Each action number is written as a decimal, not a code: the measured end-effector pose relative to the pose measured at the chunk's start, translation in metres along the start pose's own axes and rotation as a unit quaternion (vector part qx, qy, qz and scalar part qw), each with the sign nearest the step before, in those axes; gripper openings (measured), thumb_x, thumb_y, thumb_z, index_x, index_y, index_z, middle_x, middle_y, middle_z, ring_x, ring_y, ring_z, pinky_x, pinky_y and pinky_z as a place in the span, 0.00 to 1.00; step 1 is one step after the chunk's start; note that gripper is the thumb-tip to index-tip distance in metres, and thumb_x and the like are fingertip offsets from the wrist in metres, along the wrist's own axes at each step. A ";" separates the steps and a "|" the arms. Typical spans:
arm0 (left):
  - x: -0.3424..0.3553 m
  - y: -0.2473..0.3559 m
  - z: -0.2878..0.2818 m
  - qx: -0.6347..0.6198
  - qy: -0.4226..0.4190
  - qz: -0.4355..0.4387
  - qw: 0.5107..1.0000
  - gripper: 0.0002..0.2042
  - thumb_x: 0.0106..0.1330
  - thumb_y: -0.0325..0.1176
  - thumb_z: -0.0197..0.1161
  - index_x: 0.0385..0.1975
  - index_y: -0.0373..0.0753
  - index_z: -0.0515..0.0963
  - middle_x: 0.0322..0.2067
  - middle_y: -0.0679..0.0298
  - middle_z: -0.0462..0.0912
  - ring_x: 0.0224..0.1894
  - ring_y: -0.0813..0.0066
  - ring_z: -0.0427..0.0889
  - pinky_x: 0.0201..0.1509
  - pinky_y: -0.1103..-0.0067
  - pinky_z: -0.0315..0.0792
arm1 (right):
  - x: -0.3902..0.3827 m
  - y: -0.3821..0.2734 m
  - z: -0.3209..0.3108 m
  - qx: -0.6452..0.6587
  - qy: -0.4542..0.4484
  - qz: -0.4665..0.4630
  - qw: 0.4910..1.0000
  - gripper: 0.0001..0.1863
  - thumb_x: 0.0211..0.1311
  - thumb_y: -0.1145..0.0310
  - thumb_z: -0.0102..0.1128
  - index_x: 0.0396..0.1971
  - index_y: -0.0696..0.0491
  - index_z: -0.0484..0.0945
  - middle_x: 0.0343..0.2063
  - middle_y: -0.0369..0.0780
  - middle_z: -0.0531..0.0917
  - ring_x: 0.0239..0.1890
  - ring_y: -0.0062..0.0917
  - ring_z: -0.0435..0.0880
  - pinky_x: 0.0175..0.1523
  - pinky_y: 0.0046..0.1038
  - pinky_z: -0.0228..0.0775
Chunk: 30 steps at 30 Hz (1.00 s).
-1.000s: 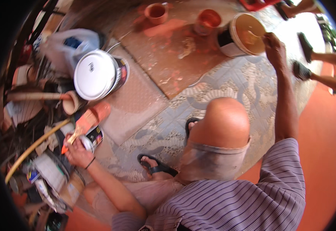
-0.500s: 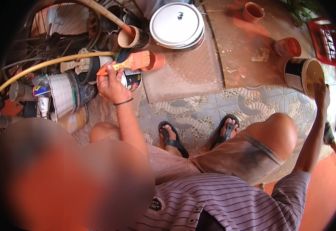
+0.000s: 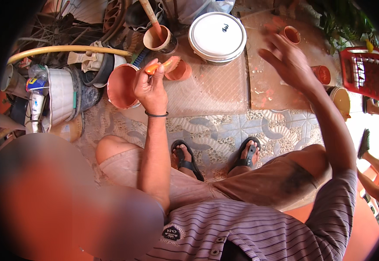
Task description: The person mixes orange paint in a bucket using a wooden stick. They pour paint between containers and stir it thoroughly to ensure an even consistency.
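Note:
My left hand [image 3: 152, 91] pinches a paintbrush [image 3: 171, 64] by its orange handle, bristles pointing right. Just beyond the bristles stands a small orange-red pot [image 3: 182, 72]. An open bucket [image 3: 121, 87] with an orange-coated inside sits left of that hand. My right hand [image 3: 288, 63] holds nothing; its slightly blurred fingers are spread above the brown board [image 3: 267, 98]. Close to its fingertips is a small terracotta pot [image 3: 292, 35]; whether they touch cannot be seen. Another reddish pot [image 3: 322, 75] stands beside my right wrist, and a tan-lidded bucket [image 3: 340, 102] is partly behind the forearm.
A white lidded bucket [image 3: 217, 35] stands at the back middle, beside a can [image 3: 170, 45] holding a wooden stick. Stacked containers [image 3: 61, 98], a yellow hose [image 3: 74, 50] and a bicycle wheel crowd the left. A red crate [image 3: 363, 71] and another person's legs [image 3: 374, 163] are at right.
My right hand has left the tan-lidded bucket and moved left and away over the board. The paintbrush in my left hand has turned, and the open orange bucket now shows its inside.

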<state>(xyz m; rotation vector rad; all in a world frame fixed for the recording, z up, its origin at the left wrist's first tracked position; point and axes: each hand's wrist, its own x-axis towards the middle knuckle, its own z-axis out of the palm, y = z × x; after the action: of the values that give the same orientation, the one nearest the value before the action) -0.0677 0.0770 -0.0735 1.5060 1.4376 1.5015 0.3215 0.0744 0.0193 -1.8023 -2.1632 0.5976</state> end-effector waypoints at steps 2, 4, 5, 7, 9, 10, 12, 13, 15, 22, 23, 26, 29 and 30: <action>-0.002 0.002 0.006 -0.026 -0.005 -0.033 0.999 0.13 0.73 0.27 0.74 0.52 0.27 0.85 0.50 0.60 0.85 0.52 0.74 0.85 0.56 0.78 0.80 | 0.047 0.023 0.047 -0.033 0.058 0.021 0.998 0.42 0.67 0.36 0.71 0.72 0.46 0.72 0.67 0.55 0.78 0.71 0.48 0.77 0.69 0.50 0.73; -0.005 0.006 0.002 -0.018 0.005 -0.047 0.999 0.13 0.74 0.27 0.73 0.52 0.27 0.85 0.51 0.60 0.85 0.53 0.73 0.84 0.57 0.77 0.81 | 0.075 0.009 0.069 -0.117 0.033 -0.005 0.993 0.54 0.58 0.30 0.75 0.79 0.41 0.65 0.76 0.53 0.66 0.79 0.49 0.64 0.75 0.58 0.65; -0.006 0.006 0.001 -0.021 0.001 -0.040 0.999 0.12 0.74 0.26 0.73 0.52 0.27 0.85 0.52 0.60 0.84 0.53 0.73 0.84 0.59 0.76 0.81 | 0.087 0.002 0.075 -0.159 0.022 -0.016 0.987 0.60 0.53 0.27 0.77 0.82 0.38 0.61 0.81 0.52 0.61 0.84 0.49 0.58 0.78 0.62 0.61; -0.005 0.012 0.003 -0.019 0.022 -0.028 0.999 0.11 0.74 0.27 0.74 0.49 0.27 0.86 0.49 0.59 0.88 0.49 0.75 0.85 0.55 0.77 0.81 | 0.103 -0.014 0.086 -0.180 -0.021 -0.045 0.982 0.69 0.42 0.23 0.79 0.84 0.36 0.56 0.83 0.52 0.54 0.86 0.52 0.49 0.79 0.71 0.52; -0.005 0.010 0.001 -0.016 0.030 -0.014 0.999 0.10 0.74 0.27 0.74 0.48 0.27 0.86 0.47 0.59 0.89 0.46 0.77 0.85 0.53 0.77 0.81 | 0.116 -0.030 0.097 -0.205 -0.054 -0.081 0.974 0.76 0.34 0.21 0.82 0.85 0.32 0.52 0.85 0.53 0.49 0.86 0.56 0.44 0.77 0.80 0.46; -0.006 0.006 0.000 -0.046 0.030 -0.032 0.998 0.11 0.74 0.27 0.74 0.48 0.27 0.86 0.48 0.60 0.89 0.47 0.77 0.85 0.54 0.77 0.81 | 0.120 -0.038 0.102 -0.220 -0.075 -0.073 0.970 0.77 0.33 0.21 0.82 0.85 0.31 0.52 0.85 0.54 0.48 0.86 0.57 0.43 0.76 0.80 0.46; -0.008 0.004 0.001 -0.106 0.031 -0.066 0.992 0.11 0.74 0.28 0.74 0.49 0.27 0.86 0.48 0.60 0.89 0.48 0.78 0.84 0.55 0.77 0.81 | 0.127 -0.052 0.109 -0.250 -0.114 -0.056 0.960 0.77 0.32 0.22 0.83 0.85 0.29 0.51 0.85 0.54 0.46 0.86 0.59 0.42 0.76 0.81 0.46; -0.009 0.006 0.001 -0.121 0.025 -0.070 0.990 0.12 0.75 0.28 0.73 0.51 0.27 0.85 0.49 0.60 0.88 0.50 0.78 0.84 0.57 0.78 0.82 | 0.131 -0.047 0.116 -0.249 -0.101 -0.065 0.961 0.77 0.31 0.20 0.82 0.85 0.29 0.52 0.84 0.58 0.45 0.86 0.61 0.40 0.74 0.82 0.48; -0.010 0.010 0.002 -0.129 0.024 -0.073 0.989 0.12 0.75 0.28 0.72 0.52 0.27 0.85 0.50 0.60 0.87 0.51 0.77 0.84 0.59 0.77 0.82 | 0.131 -0.045 0.119 -0.235 -0.092 -0.061 0.966 0.76 0.31 0.21 0.82 0.85 0.28 0.53 0.85 0.56 0.45 0.85 0.61 0.41 0.74 0.82 0.50; -0.006 0.016 -0.001 -0.170 0.020 -0.080 0.982 0.11 0.76 0.28 0.71 0.51 0.28 0.84 0.52 0.59 0.87 0.53 0.75 0.85 0.60 0.76 0.82 | 0.135 -0.046 0.112 -0.239 -0.123 -0.063 0.961 0.73 0.36 0.30 0.85 0.85 0.28 0.52 0.86 0.53 0.44 0.85 0.61 0.43 0.74 0.80 0.52; -0.005 0.017 -0.001 -0.178 0.020 -0.086 0.980 0.11 0.76 0.28 0.71 0.51 0.28 0.84 0.52 0.59 0.87 0.53 0.75 0.85 0.60 0.76 0.82 | 0.134 -0.046 0.112 -0.240 -0.122 -0.063 0.961 0.73 0.37 0.30 0.85 0.85 0.28 0.52 0.85 0.53 0.44 0.85 0.61 0.43 0.74 0.80 0.53; -0.005 0.013 -0.001 -0.193 0.025 -0.088 0.977 0.11 0.76 0.27 0.71 0.51 0.28 0.84 0.53 0.59 0.87 0.53 0.76 0.85 0.60 0.76 0.83 | 0.134 -0.048 0.113 -0.256 -0.113 -0.063 0.958 0.73 0.36 0.30 0.85 0.85 0.29 0.53 0.85 0.53 0.45 0.85 0.61 0.43 0.73 0.81 0.53; -0.005 0.011 -0.002 -0.182 0.019 -0.064 0.981 0.11 0.77 0.26 0.68 0.52 0.25 0.81 0.49 0.56 0.86 0.50 0.67 0.90 0.58 0.74 0.85 | 0.134 -0.047 0.120 -0.269 -0.092 -0.059 0.957 0.73 0.34 0.28 0.84 0.85 0.28 0.54 0.85 0.54 0.45 0.85 0.63 0.44 0.74 0.81 0.53; -0.006 0.011 -0.002 -0.172 0.016 -0.053 0.984 0.11 0.78 0.25 0.67 0.53 0.24 0.80 0.48 0.55 0.86 0.49 0.63 0.92 0.57 0.72 0.87 | 0.134 -0.043 0.121 -0.254 -0.087 -0.063 0.961 0.74 0.34 0.29 0.85 0.85 0.28 0.54 0.85 0.54 0.46 0.84 0.63 0.45 0.74 0.80 0.54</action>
<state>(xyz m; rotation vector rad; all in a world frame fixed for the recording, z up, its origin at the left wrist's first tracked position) -0.0654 0.0683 -0.0651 1.1830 1.1813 1.6173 0.2027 0.1822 -0.0753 -1.8759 -2.7188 0.1813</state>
